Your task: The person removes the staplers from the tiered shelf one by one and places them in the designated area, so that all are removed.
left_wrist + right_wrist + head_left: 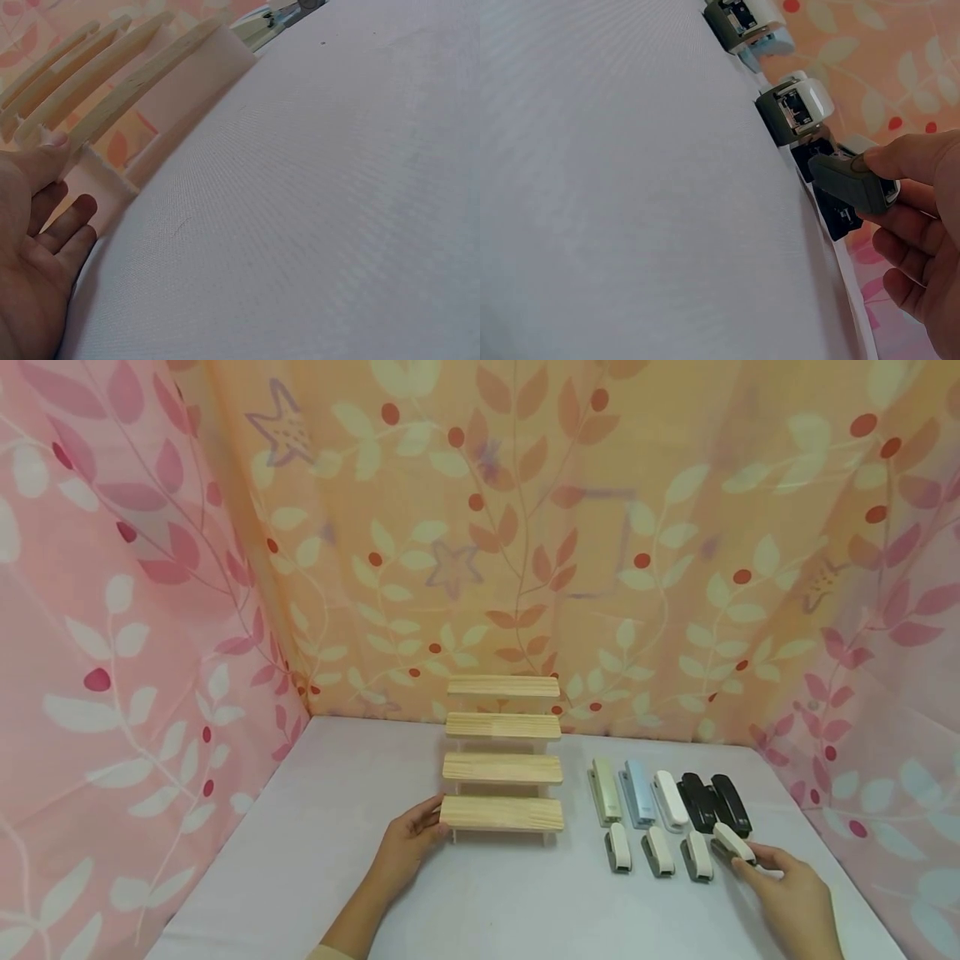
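Observation:
A stepped wooden display rack [502, 814] stands near the middle of the table, its pale planks rising toward the back. My left hand [408, 843] grips the left end of its lowest plank. In the left wrist view, the thumb [52, 150] lies against the plank's end. My right hand [798, 893] pinches a small white-and-grey stapler [733, 843], tilted and held off the table. Its grey underside [851, 182] shows in the right wrist view. Left of it, several similar small staplers [697, 857] are lined up on the table.
Behind the small staplers is a row of larger ones: a green stapler [605, 791], a blue stapler [637, 793], a white stapler [670, 800] and two black staplers [731, 804]. Patterned cloth [525, 527] hangs at the back and both sides of the white table [330, 793].

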The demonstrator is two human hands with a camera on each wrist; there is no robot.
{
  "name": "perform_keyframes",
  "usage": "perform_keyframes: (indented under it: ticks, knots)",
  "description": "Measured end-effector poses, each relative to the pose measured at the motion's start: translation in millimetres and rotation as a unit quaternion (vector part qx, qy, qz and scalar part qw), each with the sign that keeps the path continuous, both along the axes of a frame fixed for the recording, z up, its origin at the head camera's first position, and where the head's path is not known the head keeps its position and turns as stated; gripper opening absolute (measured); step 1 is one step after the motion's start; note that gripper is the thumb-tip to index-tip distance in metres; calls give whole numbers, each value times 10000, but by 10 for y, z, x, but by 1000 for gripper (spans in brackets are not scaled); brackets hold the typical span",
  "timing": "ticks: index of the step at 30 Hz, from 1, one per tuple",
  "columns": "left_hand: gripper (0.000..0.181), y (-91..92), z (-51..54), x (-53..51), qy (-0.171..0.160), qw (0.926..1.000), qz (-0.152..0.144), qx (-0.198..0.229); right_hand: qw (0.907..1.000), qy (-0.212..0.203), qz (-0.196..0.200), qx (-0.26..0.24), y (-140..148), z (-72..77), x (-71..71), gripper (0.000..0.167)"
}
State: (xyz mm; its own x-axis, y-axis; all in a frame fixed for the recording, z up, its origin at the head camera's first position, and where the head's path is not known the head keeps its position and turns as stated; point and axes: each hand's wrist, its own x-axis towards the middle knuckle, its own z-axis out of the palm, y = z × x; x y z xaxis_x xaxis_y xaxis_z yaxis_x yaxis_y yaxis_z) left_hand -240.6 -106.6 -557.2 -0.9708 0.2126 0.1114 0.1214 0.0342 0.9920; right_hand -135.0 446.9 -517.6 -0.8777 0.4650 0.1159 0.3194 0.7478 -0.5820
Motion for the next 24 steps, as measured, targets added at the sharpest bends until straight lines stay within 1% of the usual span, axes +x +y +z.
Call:
perform_keyframes:
  ticks: [4, 10, 14, 20, 24]
  knots:
    - [59, 5, -9, 6, 0, 10000, 11, 24, 10000, -79, -49, -33, -3, -29, -2, 61]
    - [57, 5, -9, 6, 3, 9999, 40, 130, 9983, -484, -163, -284, -12, -50, -41, 69]
    - [56, 8, 2, 8, -25, 9999, 40, 108, 9966, -669, -234, -424, 0, -95, -51, 75]
    - [56, 17, 15, 9, -14, 9999, 9, 137, 9963, -690, -221, -461, 19, -155, -62, 74]
    - [57, 10, 6, 17, -22, 9999, 17, 134, 9959, -767, -161, -459, 9, -163, -67, 75]
